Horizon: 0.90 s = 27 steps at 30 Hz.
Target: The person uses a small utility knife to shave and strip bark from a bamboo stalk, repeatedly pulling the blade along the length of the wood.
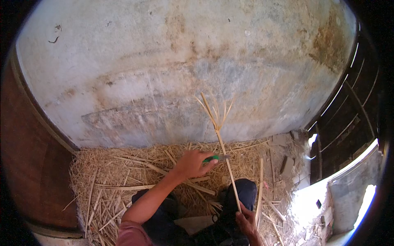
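My left hand (pixel 191 164) is closed round the green handle of a knife (pixel 211 158), held out in front of my knees. Its blade reaches to the right and meets a long, pale bamboo strip (pixel 230 174), or appears to cross it. Low on the right, beside my knee, my right hand (pixel 246 221) grips the strip's lower end. The strip slants up and away toward the wall. At its far end it is split into several thin, curling shavings (pixel 219 117) that fan out and stay attached.
Shavings (pixel 152 153) and loose strips (pixel 121 187) cover the floor around my legs. A stained plaster wall (pixel 164 82) rises ahead. At the left stands a brown wooden panel (pixel 37 164); at the right, dark slatted boards (pixel 344 110) and a brightly lit gap. More strips (pixel 259 192) lie beside my right hand.
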Motion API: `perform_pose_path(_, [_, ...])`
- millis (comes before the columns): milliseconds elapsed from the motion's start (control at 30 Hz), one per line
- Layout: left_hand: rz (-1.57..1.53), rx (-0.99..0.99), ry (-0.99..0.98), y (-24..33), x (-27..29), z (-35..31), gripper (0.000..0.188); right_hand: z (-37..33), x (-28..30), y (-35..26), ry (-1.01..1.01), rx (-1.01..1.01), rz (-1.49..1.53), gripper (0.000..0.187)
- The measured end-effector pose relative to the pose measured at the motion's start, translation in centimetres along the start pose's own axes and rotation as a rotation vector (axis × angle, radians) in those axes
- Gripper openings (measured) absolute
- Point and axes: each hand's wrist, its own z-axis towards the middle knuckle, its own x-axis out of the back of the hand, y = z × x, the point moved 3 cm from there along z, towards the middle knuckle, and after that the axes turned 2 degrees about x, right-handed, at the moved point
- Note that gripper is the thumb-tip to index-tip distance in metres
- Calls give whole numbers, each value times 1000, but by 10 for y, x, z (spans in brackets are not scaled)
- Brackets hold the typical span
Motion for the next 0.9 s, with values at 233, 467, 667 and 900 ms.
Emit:
perform_pose_path(233, [100,75,181,-29,25,24,42,15,9,1,11,35,-65,63])
perform_pose_path(467, [88,-3,-58,15,12,4,44,6,3,1,15,59,-19,64])
perform_pose_path(667, [52,41,205,-16,14,12,44,5,6,14,16,21,-41,62])
perform_pose_path(900, [52,27,105,-18,13,4,44,5,4,10,-5,46,-61,61])
